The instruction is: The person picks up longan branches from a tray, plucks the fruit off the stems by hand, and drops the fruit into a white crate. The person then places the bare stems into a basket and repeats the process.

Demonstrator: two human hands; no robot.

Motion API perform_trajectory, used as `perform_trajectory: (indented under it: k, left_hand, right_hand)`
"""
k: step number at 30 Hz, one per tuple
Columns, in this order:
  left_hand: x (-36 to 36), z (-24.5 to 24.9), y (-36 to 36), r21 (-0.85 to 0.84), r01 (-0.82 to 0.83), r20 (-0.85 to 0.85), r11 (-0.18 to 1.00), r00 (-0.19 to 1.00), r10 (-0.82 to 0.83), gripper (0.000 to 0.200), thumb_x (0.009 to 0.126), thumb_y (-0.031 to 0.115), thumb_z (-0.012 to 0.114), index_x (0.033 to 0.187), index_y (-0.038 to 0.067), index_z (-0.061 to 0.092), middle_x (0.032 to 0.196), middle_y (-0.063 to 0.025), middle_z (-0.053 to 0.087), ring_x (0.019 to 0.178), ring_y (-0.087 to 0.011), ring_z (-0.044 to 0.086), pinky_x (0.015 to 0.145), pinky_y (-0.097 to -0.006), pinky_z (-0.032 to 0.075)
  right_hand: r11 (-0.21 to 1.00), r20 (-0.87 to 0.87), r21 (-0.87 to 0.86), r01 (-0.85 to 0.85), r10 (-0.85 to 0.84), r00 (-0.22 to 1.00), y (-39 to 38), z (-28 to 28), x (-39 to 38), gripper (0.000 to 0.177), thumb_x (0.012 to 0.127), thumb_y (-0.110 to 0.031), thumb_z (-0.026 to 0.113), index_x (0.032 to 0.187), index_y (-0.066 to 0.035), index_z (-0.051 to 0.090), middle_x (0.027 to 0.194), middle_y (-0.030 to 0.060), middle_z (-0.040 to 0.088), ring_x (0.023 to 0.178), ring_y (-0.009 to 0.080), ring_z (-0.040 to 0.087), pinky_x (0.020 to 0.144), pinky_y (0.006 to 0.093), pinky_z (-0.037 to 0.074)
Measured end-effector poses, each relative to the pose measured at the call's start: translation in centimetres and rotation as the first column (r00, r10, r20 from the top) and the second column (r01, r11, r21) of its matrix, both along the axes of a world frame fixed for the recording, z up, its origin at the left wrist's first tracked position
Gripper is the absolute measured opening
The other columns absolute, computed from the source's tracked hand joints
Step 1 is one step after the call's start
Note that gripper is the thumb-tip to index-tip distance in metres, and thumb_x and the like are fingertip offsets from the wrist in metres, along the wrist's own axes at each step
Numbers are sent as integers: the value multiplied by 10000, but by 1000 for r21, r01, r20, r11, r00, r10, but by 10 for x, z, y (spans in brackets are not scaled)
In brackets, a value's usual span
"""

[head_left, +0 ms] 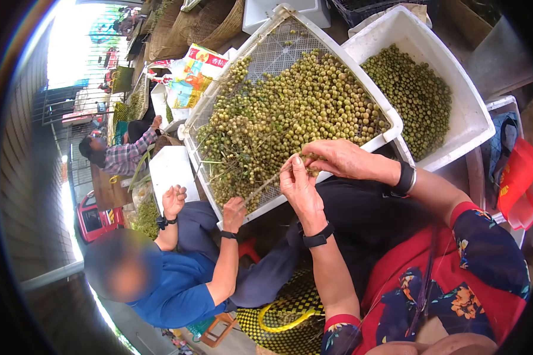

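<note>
My left hand (302, 190) is closed in a pinch on a thin twig, above the near edge of a white mesh tray (380, 139). My right hand (344, 158) touches it from the right, its fingertips pinched around small green fruit (311, 170) on the twig. The fingers partly hide this fruit. Under both hands, the tray holds many loose, round, yellow-green fruits (331, 89), with stems and leafy twigs (243, 142) gathered toward its left side.
A white foam box (468, 112) of smaller green fruit stands right of the tray. Left, a co-worker in a blue shirt (175, 290) has one hand (234, 214) at the tray's edge. A yellow-black woven basket (284, 319) sits below; a red bag (520, 183) hangs far right.
</note>
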State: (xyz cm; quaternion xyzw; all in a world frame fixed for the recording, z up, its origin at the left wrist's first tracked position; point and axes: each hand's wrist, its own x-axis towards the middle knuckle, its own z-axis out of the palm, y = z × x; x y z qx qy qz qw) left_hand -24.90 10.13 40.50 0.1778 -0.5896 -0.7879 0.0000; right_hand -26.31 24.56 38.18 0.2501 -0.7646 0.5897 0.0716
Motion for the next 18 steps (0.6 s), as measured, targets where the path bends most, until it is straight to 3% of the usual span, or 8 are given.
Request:
perform_trajectory:
  k: [4,6,7,10,13,14,17,18]
  left_hand:
    - [3,-5,-3,33,-10,49,999,999,9,204,943,199,614,1053,32,578,980,-63,617,861,-146,621,688,-278,541]
    - [3,-8,-5,0,8,43,1000,999,-8,213,945,203,611,1061,31,568,987,-70,621,875,-164,629,743,-309,554]
    - [3,-10,-7,0,8,41,1000,999,-8,213,945,203,611,1061,31,568,987,-70,621,875,-164,629,743,-309,554]
    - [3,-13,-9,47,9,73,999,997,-13,210,949,206,602,1066,35,567,992,-83,625,887,-176,633,776,-331,557]
    - [0,-11,-13,133,-55,62,990,997,47,211,956,203,588,1078,33,560,987,-100,622,888,-196,637,803,-357,560]
    - [-1,-8,-14,145,-68,62,987,996,60,225,952,212,594,1076,29,553,991,-110,622,905,-221,639,823,-376,559]
    - [-1,-2,-16,160,-96,62,983,994,87,236,948,223,600,1067,26,548,990,-130,617,925,-260,643,846,-397,554]
    - [-2,-2,-15,169,-99,53,981,994,91,237,948,221,601,1072,27,546,990,-131,616,925,-260,643,845,-398,555]
  right_hand:
    - [999,48,-42,2,0,999,-2,-5,-4,264,906,-165,614,1096,-18,504,887,129,637,810,276,659,671,348,515]
    - [990,364,-120,-72,112,925,1,-5,-8,170,931,-161,575,1001,-30,493,798,106,627,724,226,645,632,352,503]
    - [990,363,-120,-72,112,925,-1,-9,-10,170,931,-161,575,1001,-30,493,798,106,627,724,226,645,632,352,503]
    - [917,324,-385,-100,236,916,-3,-18,-15,109,949,-142,542,959,-47,489,715,55,607,656,151,607,587,315,489]
    - [691,592,-719,74,554,585,6,-7,-16,87,965,-168,483,962,-84,501,676,9,536,483,73,439,427,215,329]
    - [594,539,-795,124,597,595,7,-7,-15,99,952,-173,478,992,-83,493,683,-5,513,449,36,370,397,176,252]
    - [508,493,-851,134,684,538,16,-2,-8,133,975,-204,469,957,-83,519,710,-15,521,455,46,380,404,188,267]
    - [608,564,-783,130,608,558,13,-5,-6,169,981,-228,477,937,-76,535,695,-27,514,463,39,378,401,190,265]
